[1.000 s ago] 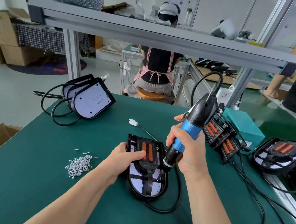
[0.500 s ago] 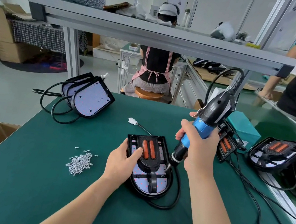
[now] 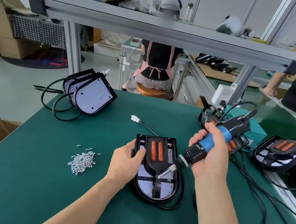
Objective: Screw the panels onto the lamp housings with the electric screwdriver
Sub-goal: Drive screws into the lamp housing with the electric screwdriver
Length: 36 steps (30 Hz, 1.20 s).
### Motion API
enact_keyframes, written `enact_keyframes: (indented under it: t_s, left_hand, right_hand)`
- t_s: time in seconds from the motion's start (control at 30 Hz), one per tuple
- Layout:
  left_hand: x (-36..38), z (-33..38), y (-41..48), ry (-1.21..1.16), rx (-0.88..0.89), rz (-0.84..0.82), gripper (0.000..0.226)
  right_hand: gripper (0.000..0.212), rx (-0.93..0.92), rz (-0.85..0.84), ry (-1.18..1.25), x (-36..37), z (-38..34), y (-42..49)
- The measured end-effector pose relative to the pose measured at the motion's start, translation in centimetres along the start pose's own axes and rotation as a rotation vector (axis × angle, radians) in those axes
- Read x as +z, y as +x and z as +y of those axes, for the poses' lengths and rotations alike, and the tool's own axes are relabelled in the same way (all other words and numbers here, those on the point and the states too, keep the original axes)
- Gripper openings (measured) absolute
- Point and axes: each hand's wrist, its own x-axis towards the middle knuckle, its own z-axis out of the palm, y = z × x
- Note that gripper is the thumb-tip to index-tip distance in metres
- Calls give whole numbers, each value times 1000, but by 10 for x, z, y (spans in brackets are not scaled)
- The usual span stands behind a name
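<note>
- While the left hand (image 3: 126, 163) grips the upper left corner of the lamp housing (image 3: 151, 198), thumb on top and fingers curled over the edge, the right hand (image 3: 211, 157) is wrapped tightly round the electric screwdriver (image 3: 222, 134).
- The housing lies flat on the green table (image 3: 35, 191), near the middle of its front half. It is a black shell with a straight top edge and a rounded bottom.
- A white board dotted with red shows inside the housing.
- The black panel (image 3: 154, 165) sits over that board. It is tongue-shaped and carries two orange strips (image 3: 155, 150) side by side, with thin black ribs crossing below it.
- The screwdriver has a blue grip and a black body. It tilts up toward two o'clock, with its silver bit (image 3: 162, 174) at the panel's five o'clock edge.
- A black cord (image 3: 181, 193) loops round the housing's right and lower sides.
- A heap of small silver screws (image 3: 82, 161) lies at nine o'clock from the housing, well apart from it.
- More housings stand at ten o'clock (image 3: 93, 97) and at three o'clock (image 3: 279, 154).
</note>
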Motion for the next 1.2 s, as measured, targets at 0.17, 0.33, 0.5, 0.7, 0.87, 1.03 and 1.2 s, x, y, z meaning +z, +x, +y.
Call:
enact_keyframes:
  t_s: [0.17,0.33,0.5,0.7,0.87,1.03,1.2]
  left_hand:
    - [0,3,-1,-56,32,7,16]
    - [0,6,-3,-76,24,-3,22]
    - [-5,8,-10,-15,21,75,32]
    - [-75,12,1,430,15,256,16]
    - [-134,13,24,721,-120,-7,17]
    - [-124,8,32,912,-1,-192,8]
    - [-122,12,34,1058,69,-295,11]
  right_hand:
    - [20,173,-14,133,-15,14,12]
    - [24,260,4,194,-32,29,28]
    - [26,301,9,220,-42,31,33]
    - [27,305,13,237,-42,31,32]
    - [26,295,-4,273,-38,29,27]
    - [25,274,-19,257,-36,22,18]
    - [20,232,-24,208,-29,9,8]
